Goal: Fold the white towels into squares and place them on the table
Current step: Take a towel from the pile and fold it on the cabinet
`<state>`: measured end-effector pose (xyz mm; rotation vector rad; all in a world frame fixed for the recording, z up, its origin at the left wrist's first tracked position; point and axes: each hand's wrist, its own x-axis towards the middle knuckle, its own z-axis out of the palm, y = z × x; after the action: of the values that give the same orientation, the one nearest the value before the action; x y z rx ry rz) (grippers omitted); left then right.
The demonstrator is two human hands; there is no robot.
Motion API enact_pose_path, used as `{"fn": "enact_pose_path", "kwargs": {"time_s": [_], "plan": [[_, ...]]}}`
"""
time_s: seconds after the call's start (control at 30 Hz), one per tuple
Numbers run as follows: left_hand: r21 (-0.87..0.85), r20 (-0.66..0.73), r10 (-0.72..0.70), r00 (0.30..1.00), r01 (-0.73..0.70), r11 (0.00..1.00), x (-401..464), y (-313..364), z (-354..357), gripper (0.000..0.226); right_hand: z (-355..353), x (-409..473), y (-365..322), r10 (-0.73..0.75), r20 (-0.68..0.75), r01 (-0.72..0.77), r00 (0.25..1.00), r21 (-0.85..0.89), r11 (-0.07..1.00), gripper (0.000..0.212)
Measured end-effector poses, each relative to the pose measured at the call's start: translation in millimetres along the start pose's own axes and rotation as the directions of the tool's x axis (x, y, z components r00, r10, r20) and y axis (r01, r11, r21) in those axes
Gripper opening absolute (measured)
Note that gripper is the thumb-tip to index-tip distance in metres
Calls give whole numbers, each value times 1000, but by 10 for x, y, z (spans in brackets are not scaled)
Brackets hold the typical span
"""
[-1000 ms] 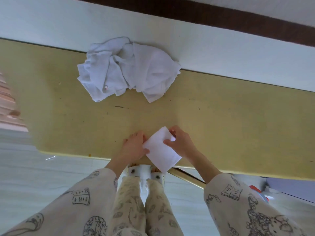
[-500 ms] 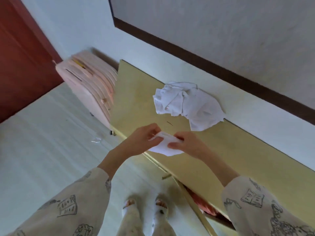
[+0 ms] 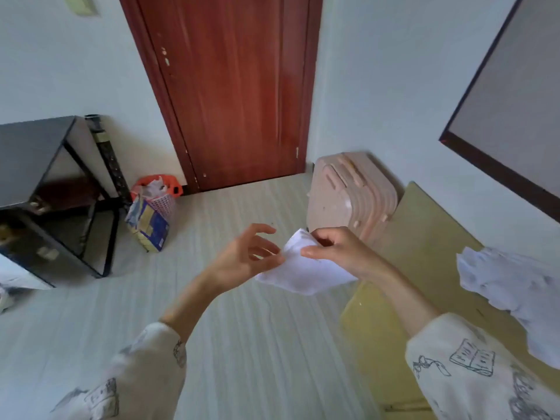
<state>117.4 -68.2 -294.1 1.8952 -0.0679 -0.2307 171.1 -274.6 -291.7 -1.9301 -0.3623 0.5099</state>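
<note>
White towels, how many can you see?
2 for sure. A small folded towel is pinched by the right hand, held over the floor with the left hand beside it. A crumpled pile lies on the yellow table; it may hide more.

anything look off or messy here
Yes. The folded towel is held in the air over the floor, off the yellow table's edge, pinched by the right hand while the left hand touches its edge with spread fingers. A crumpled pile of white towels lies unfolded on the table.
</note>
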Motion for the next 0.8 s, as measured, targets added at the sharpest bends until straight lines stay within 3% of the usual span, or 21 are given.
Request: {"fn": "enact_pose_path", "kwargs": {"time_s": [0.07,0.13,0.27,0.37,0.53,0.63,0.8], "plan": [[153,-36,32,999,-26,988,-222,-82,-521,39,583,275,-376,-75,86,87,993,-136,987,43],[272,-109,41,993,-10,962,-455,-221,-1012,23,1117,514,-686,-132,140,157,981,-187,970,46],[313,-315,67,947,37,949,-927,-550,-1892,21,1962,925,-1131,-137,239,153,961,-49,987,28],[192,-427,16,904,73,979,-1145,-757,-2490,16,2441,1298,-1323,-86,367,71,926,53,996,7],[-208,-523,-202,828,106,972,-1297,-1179,-3426,30,3137,2109,-1514,-32,548,-128,836,250,960,15],[-264,-591,-272,759,136,955,-1271,-1418,-3989,25,3616,2657,-1689,-26,598,-217,801,331,918,8],[-342,-634,-366,682,178,923,-1199,-1786,-4885,26,4470,3457,-2052,41,571,-275,820,329,903,8]]}}
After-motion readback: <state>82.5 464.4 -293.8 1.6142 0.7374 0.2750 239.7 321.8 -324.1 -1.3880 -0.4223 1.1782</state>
